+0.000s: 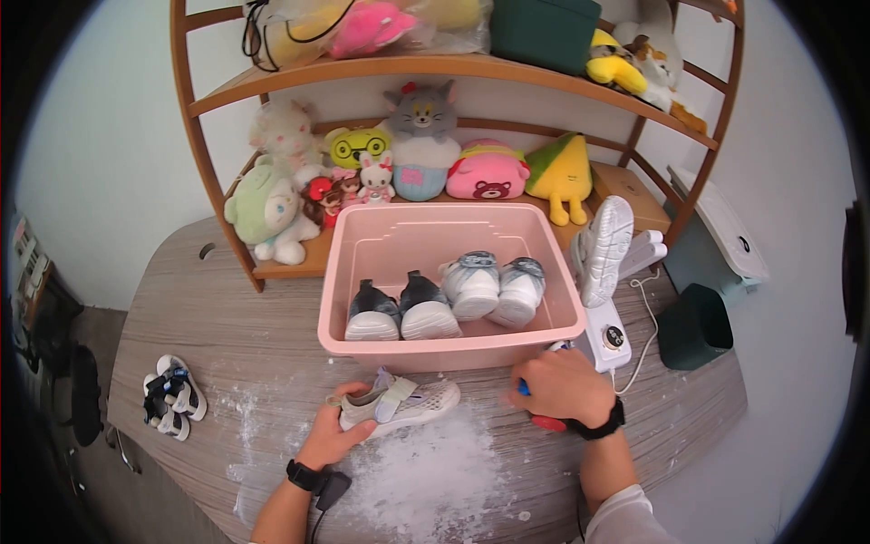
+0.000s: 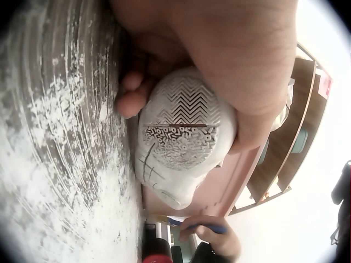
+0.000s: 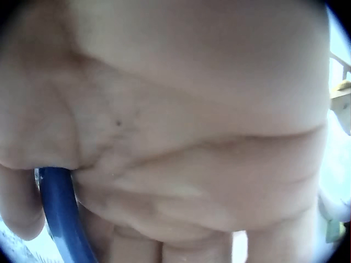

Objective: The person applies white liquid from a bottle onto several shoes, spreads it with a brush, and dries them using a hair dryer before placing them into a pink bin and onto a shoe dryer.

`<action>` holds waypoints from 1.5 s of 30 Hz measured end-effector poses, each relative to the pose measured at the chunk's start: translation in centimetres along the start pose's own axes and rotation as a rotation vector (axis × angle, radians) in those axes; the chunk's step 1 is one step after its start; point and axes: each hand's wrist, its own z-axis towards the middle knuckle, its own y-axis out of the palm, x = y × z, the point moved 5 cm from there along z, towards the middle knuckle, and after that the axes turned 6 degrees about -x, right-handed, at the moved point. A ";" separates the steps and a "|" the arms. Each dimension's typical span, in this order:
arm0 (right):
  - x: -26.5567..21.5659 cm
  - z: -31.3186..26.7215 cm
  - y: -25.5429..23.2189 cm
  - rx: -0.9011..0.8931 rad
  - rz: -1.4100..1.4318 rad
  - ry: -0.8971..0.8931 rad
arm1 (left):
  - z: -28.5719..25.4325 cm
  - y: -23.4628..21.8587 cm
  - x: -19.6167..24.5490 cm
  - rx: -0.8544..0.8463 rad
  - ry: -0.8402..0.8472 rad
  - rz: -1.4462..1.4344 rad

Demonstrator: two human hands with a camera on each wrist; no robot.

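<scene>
I monitor three feeds. The head camera looks forward and down over the tabletop (image 1: 208,299) from above, with the shelf (image 1: 435,65) at 12 o'clock, the left grip (image 1: 331,440) at 7 and the right grip (image 1: 571,385) between 4 and 5. The left-wrist camera faces the shoe (image 2: 184,131) closely; its image is turned, tabletop at 9 o'clock. The right-wrist camera nearly fills with palm (image 3: 181,109), blue handle (image 3: 63,213) at 8. Head and left-wrist views share shoe, pink bin (image 1: 489,355) and right grip.
</scene>
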 end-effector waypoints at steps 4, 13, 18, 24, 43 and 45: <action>-0.3 1.1 1.6 0.072 -0.061 -0.004 | 0.0 0.0 0.2 0.001 -0.013 -0.011; -2.6 2.6 6.0 -0.052 -0.138 -0.122 | 0.0 -0.1 0.1 -0.007 -0.002 -0.032; -2.9 1.7 6.8 -0.017 -0.126 -0.183 | 0.0 0.0 0.0 -0.012 -0.003 -0.043; -2.4 1.1 7.7 0.049 -0.128 -0.231 | 0.0 0.0 0.2 -0.008 0.000 -0.036; 1.3 -4.9 3.5 0.490 0.095 0.023 | 0.0 -0.2 0.2 -0.005 0.020 0.057; 3.0 -5.2 4.0 0.514 0.076 0.102 | -0.1 -0.3 0.2 -0.007 0.018 0.056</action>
